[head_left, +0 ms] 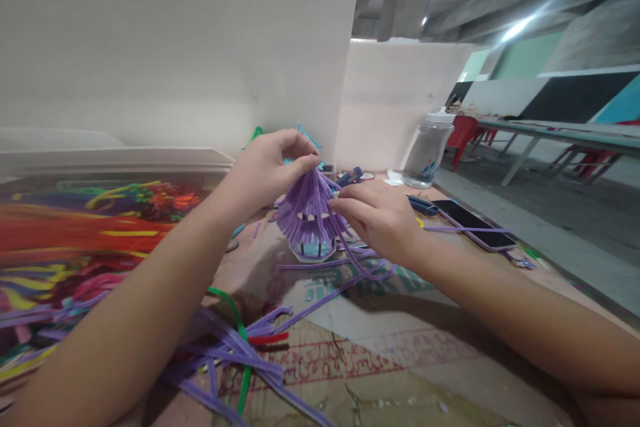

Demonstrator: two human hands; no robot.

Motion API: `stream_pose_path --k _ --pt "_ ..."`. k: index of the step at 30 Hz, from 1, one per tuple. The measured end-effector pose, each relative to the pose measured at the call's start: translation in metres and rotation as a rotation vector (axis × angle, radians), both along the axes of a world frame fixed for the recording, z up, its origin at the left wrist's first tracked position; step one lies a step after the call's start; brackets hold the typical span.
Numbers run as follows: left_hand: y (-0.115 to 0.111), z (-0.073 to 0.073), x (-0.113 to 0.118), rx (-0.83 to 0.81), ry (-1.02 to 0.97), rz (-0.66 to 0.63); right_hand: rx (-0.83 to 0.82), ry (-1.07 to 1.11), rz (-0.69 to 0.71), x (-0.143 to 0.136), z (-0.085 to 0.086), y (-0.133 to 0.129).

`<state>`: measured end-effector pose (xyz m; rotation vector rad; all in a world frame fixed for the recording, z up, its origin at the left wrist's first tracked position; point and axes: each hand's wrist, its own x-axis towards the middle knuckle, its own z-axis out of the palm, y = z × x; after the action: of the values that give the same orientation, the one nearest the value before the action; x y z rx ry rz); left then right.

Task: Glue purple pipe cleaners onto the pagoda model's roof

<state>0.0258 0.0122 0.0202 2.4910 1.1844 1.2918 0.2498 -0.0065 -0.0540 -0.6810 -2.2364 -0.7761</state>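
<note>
The purple tiered model (311,197) stands upright near the middle of the counter (450,360), its strands fanning down over a pale base (315,257). The left hand (273,160) pinches its peak between thumb and fingertips. The right hand (380,213) has its fingers bent against the strands on the right side — whether they grip one or only press there, I cannot tell.

To do this well, the peak probably wants a firm but light pinch, since a hard squeeze could bend the gathered strands. The right fingers would best work one strand at a time, easing it flat beside its neighbour without tipping the base.

Loose purple stems (323,299) trail in front and could snag; a purple stem (465,230) crosses the phone (473,223) on the right. A green stem (243,360) lies nearer, with coloured stems (65,227) heaped at the left. Blue-handled pliers (421,204) and a clear bottle (425,157) sit beyond the right hand — close to its elbow room.
</note>
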Motion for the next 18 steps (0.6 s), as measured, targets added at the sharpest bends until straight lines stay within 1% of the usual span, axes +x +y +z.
stream_pose_path --k 3,5,9,12,14,16,18 --pt "0.001 0.001 -0.002 -0.016 -0.005 -0.001 -0.038 0.036 0.064 0.002 -0.002 0.001" --pt "0.002 0.001 -0.003 -0.028 -0.011 -0.006 -0.109 0.146 0.083 0.002 0.001 -0.001" --pt "0.002 0.0 -0.004 -0.031 -0.012 -0.01 -0.347 0.413 0.033 -0.002 0.014 -0.007" --pt "0.0 0.0 -0.002 -0.021 -0.005 -0.01 -0.563 0.453 -0.024 -0.006 0.023 -0.009" --pt "-0.003 0.0 -0.002 -0.013 -0.004 -0.013 -0.698 0.457 -0.045 -0.008 0.026 -0.009" --pt "-0.005 0.0 -0.001 -0.004 0.001 -0.02 -0.774 0.496 -0.042 -0.01 0.026 -0.009" --pt "-0.006 0.0 0.0 0.006 0.007 -0.027 -0.794 0.564 -0.033 -0.012 0.025 -0.01"
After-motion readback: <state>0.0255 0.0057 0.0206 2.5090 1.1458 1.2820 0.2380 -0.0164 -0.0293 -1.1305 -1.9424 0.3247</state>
